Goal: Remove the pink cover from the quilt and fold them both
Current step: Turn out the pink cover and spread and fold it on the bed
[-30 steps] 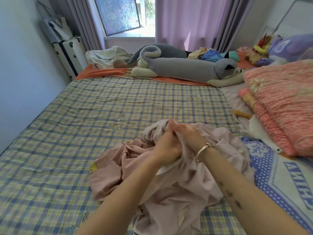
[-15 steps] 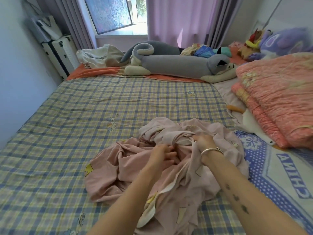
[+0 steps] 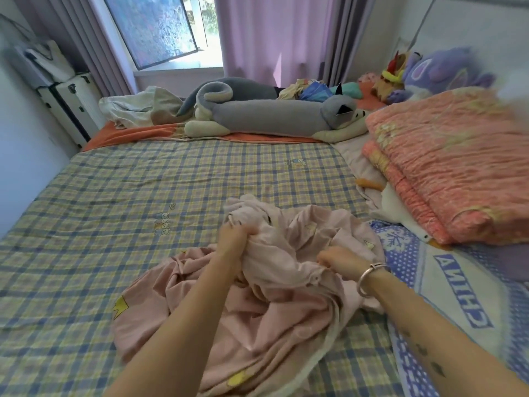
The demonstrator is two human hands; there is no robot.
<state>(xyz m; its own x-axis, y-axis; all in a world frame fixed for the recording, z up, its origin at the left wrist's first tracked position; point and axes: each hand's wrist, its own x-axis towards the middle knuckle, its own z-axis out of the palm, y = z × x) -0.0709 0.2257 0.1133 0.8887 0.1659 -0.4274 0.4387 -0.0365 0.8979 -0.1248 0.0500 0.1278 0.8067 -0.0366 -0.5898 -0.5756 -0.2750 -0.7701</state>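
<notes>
Nearest to you, the pink cover [image 3: 257, 325] lies as a crumpled heap on the checked bed sheet [image 3: 114, 210], under and between your two forearms. I judge that it is off the quilt, because it looks thin and empty. As a heap it has no clear long axis. The only long line I can find is the pale hem [image 3: 335, 328], which runs from under your right wrist down toward you.

A little farther, your right hand [image 3: 336, 260], the one with the silver bangle [image 3: 369, 275], pinches a fold of the cover with curled fingers. Your left hand [image 3: 233, 239] is farther from you and more to the left. It grips a bunch of the same cloth near the far edge of the heap. The two hands are apart, with cloth between them; I cannot tell if it is pulled tight.

So the next move, in my judgement, is to follow the hem to two corners and open the cover sideways. The free part of the sheet is on the left, so your left hand has the room to travel.

Farther, on your right side, the orange-pink quilt [image 3: 458, 167] lies well apart from the cover and seems already folded. Behind everything, a long grey plush toy [image 3: 272, 116] lies across the far end of the bed.
</notes>
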